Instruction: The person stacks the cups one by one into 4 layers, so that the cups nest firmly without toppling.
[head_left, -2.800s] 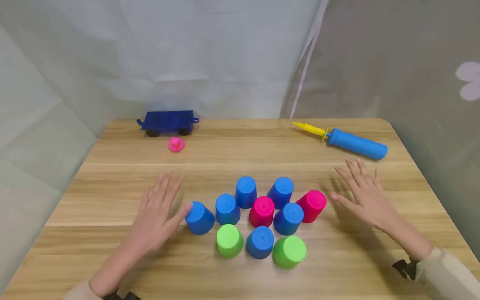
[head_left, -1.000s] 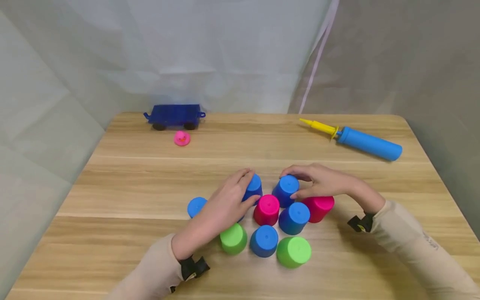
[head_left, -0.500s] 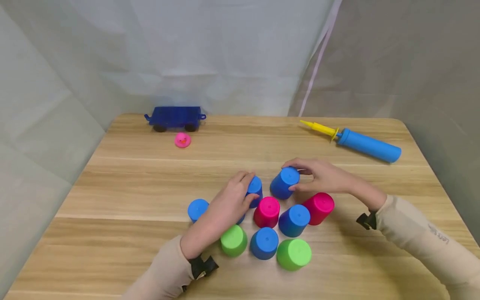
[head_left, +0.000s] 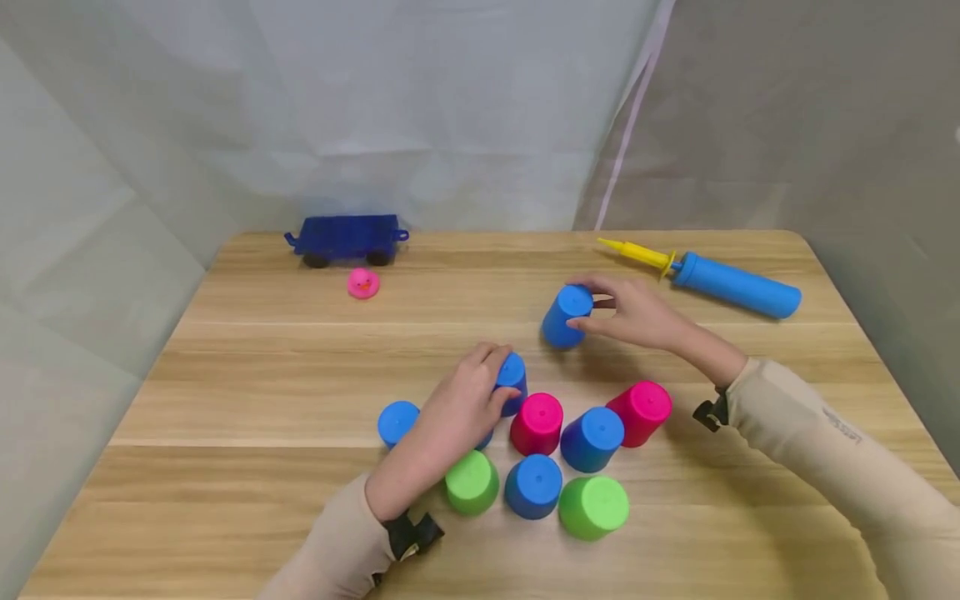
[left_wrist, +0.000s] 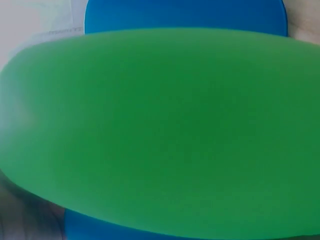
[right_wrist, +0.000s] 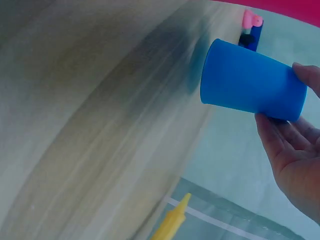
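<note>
Right hand [head_left: 637, 315]: a blue cup [head_left: 564, 317] is being gripped by its base in curled fingers [right_wrist: 280, 137], held tilted clear above the worktop [head_left: 247, 375].
Left hand [head_left: 453, 417]: a second blue cup [head_left: 513, 380] is being clasped by curled fingers.
Beside the left fingers: a pink cup [head_left: 537, 423] is being left standing.
Beyond the right fingers: a pump [head_left: 720, 279] is lying.

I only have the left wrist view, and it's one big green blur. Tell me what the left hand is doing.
Observer: The left hand grips an upturned blue cup at the back of the cluster.
Operator: Report the right hand.
Observer: The right hand holds another blue cup lifted off the table, tilted.
Operator: Name what that green is.
Observer: Probably the green cup beside the left wrist.
</note>
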